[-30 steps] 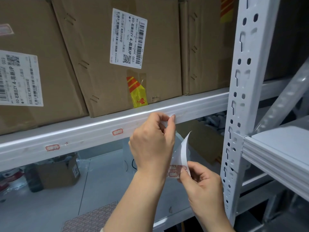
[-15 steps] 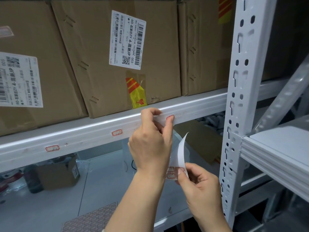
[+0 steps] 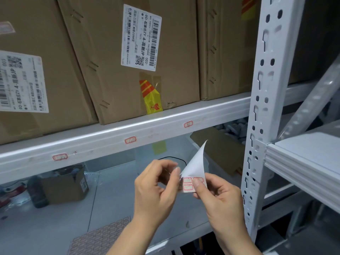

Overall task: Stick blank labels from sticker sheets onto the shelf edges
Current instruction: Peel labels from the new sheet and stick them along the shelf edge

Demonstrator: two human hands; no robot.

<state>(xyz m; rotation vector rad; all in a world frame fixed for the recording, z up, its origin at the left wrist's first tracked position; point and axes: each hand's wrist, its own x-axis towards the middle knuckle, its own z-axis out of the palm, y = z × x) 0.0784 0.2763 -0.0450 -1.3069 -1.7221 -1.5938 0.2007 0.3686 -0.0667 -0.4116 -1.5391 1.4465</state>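
White metal shelving fills the view; cardboard boxes (image 3: 128, 57) sit on the upper shelf, and its front edge (image 3: 103, 144) carries three red-bordered labels: left (image 3: 60, 157), middle (image 3: 130, 140), right (image 3: 188, 124).

Right hand (image 3: 219, 201): fingers curled, thumb (image 3: 197, 183) pressing a small sticker sheet (image 3: 193, 173) against the fingers behind it. Pinch grip, closed on the sheet's lower part.

Left hand (image 3: 156, 188): loosely curled, thumb and forefinger drawn close together, fingertips (image 3: 177, 171) at the sheet's left border. Whether they hold a peeled label cannot be told.

Sheet sits between both hands, below the shelf edge and well apart from it. Three red-outlined labels show near its bottom. Upper part is bent back, white backing showing; long axis near vertical, free corner pointing up and slightly right.

Another sticker sheet (image 3: 99, 238) lies flat on the lower shelf (image 3: 55, 218), below the left forearm.
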